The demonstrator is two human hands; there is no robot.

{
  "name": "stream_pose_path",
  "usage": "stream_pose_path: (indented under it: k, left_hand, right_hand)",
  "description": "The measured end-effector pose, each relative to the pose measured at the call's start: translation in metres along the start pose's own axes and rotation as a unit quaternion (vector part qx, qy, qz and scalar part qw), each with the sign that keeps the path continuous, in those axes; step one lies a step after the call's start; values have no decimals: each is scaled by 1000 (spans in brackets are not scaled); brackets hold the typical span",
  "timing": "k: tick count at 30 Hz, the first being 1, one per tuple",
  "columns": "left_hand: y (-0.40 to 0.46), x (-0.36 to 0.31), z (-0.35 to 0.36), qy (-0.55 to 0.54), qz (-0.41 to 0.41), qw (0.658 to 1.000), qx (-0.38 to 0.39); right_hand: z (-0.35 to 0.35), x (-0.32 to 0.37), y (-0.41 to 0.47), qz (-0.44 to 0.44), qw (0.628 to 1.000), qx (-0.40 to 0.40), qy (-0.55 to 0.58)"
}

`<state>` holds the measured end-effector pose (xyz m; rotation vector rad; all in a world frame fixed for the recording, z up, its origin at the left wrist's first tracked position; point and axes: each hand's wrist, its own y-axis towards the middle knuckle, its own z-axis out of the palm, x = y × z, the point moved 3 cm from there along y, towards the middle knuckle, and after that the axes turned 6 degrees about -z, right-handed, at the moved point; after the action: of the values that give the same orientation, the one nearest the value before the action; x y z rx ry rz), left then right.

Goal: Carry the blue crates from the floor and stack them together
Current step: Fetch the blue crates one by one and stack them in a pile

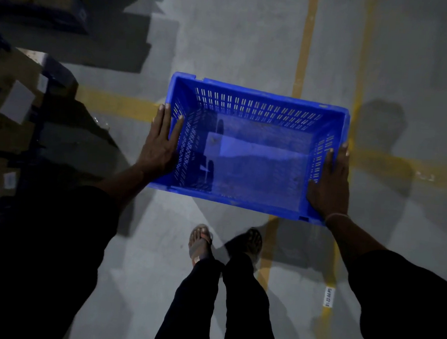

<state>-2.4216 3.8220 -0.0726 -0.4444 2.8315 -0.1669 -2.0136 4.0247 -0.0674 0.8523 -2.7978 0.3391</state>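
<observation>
Grey concrete floor [227, 36], dim warehouse light, yellow painted lines [304, 50] crossing it in a grid. Left edge: dark shelving [47, 80] loaded with cardboard boxes [13, 72], some with white labels (too blurred to read). Hard shadows fall across the floor from the shelving.

Blue crate [248, 147] held in the air above the floor, in front of the person, open top facing the camera, slotted walls, nothing clearly inside (pale patch on its base looks like light, cannot tell).

Left hand [163, 143] pressed flat against the crate's left short wall, fingers straight, thumb over the rim. Right hand [330, 180] flat on the right short wall, fingers straight along the rim, thin band at the wrist. Both hands clamp it by pressing, not curling.

Below the crate: two feet in sandals [200, 243], dark trousers. Dark sleeves fill the lower corners; shelf bottoms cut off at the left.

White floor sticker [329, 297] beside a yellow line, reads roughly "B1-22-AA-P5" (small, not certain).
</observation>
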Motion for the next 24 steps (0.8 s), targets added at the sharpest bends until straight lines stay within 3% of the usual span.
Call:
stream_pose_path:
  k: [8,14,21,24]
  left_hand:
    - [9,8,2,31,51,998,28]
    - [11,9,4,64,45,997,26]
    - [14,11,9,54,52,997,35]
    - [14,11,6,16,31,997,71]
  right_hand:
    - [1,4,5,-14,1000,-10,-8]
    - [-2,5,8,-25,999,-23,4]
    - [-2,3,10,-29,998,-46,6]
    - [1,-3,9,-30,999,-12,9]
